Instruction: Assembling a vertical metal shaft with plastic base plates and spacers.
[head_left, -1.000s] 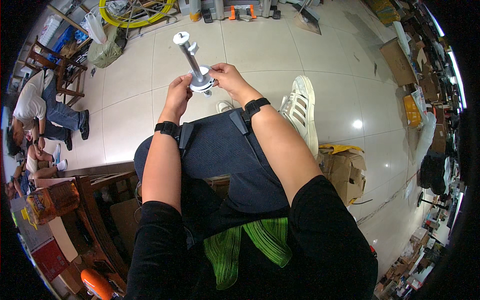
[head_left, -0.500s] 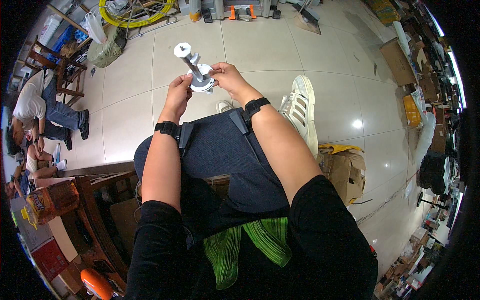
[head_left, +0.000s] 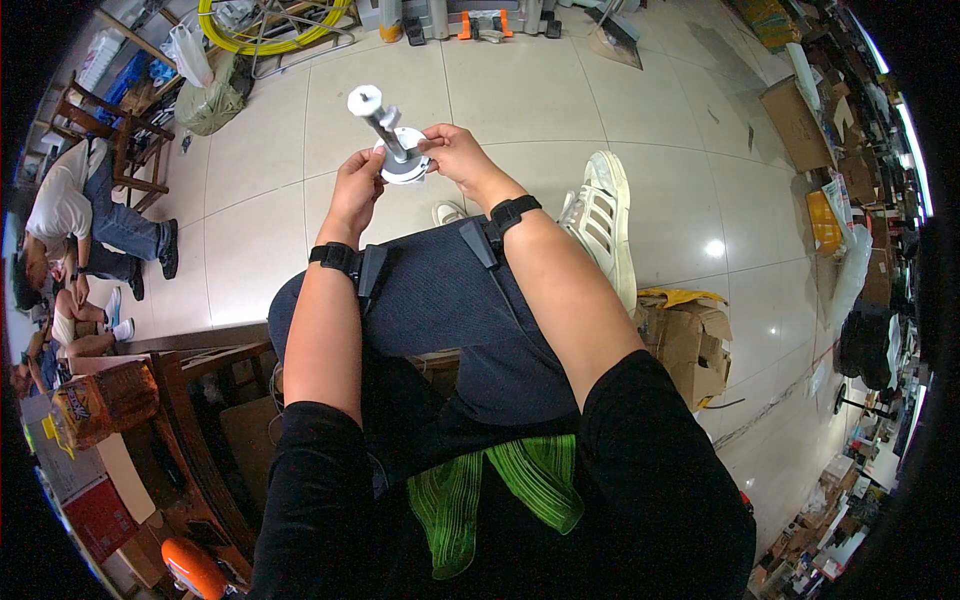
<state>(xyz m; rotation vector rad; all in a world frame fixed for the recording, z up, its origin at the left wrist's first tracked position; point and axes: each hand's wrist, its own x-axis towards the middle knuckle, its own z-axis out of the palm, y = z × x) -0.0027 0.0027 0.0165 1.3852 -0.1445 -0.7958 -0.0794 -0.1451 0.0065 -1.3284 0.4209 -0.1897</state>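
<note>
Out over the floor in front of my knees, I hold a white and grey mount (head_left: 402, 158) with a round base. A short grey post rises from the base, tilted up and left, and ends in a white disc-shaped head with a small dark stud. A small white knob sticks out from the side of the post. My left hand (head_left: 356, 186) pinches the left rim of the base between thumb and fingers. On the right rim, my right hand (head_left: 458, 158) grips with thumb and index finger. The undersides of the base and some fingertips are hidden. Both wrists wear black straps.
My crossed leg (head_left: 410, 290) lies below my hands, with a white shoe (head_left: 600, 225) at right. A torn cardboard box (head_left: 690, 345) stands beside it. Someone sits at far left near a wooden chair (head_left: 135, 145). A yellow coil (head_left: 270, 40) lies ahead; boxes (head_left: 800, 120) line the right.
The mount's base has turned slightly between my fingers. A small white piece below its lower right rim no longer shows. My arms stay almost still.
</note>
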